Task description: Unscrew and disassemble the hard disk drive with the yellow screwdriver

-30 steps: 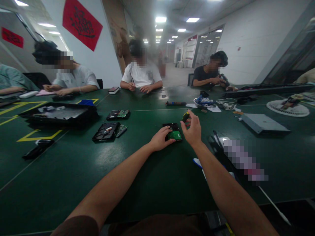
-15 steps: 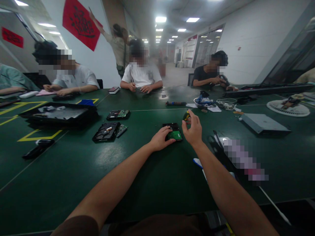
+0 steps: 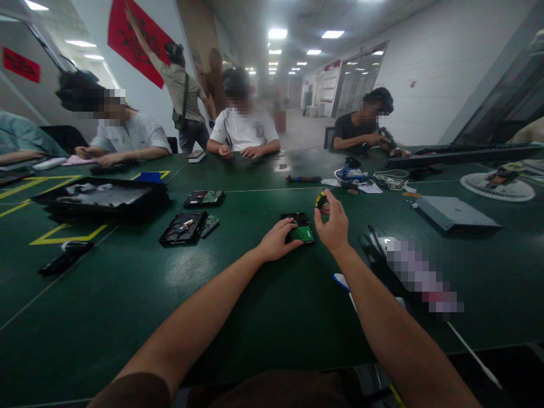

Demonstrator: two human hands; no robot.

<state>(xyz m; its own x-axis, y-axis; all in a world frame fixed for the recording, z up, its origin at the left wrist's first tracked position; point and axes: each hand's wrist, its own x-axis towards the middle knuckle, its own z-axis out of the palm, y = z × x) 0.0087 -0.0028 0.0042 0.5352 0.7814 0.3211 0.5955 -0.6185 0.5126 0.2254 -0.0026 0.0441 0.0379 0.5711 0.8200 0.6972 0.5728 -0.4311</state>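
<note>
A hard drive [image 3: 298, 226] with a green circuit board lies face up on the green table [image 3: 263, 317]. My left hand [image 3: 277, 240] rests on its near left edge, fingers curled onto it to hold it still. My right hand [image 3: 334, 223] is just right of the drive, fingers closed round a screwdriver with a black and yellow handle [image 3: 321, 200] that stands upright over the drive's far right corner.
Two more opened drives [image 3: 185, 226] [image 3: 204, 198] lie to the left, beyond them a black tray [image 3: 100, 195]. Tools lie by my right arm [image 3: 374, 249]. A grey box [image 3: 457, 212] and a white fan grille [image 3: 497, 187] sit right. Several people sit across the table; another walks behind them.
My right hand's fingers have closed down round the screwdriver handle. My left hand stays on the drive. A person behind the far seats has walked leftwards, arm raised.
</note>
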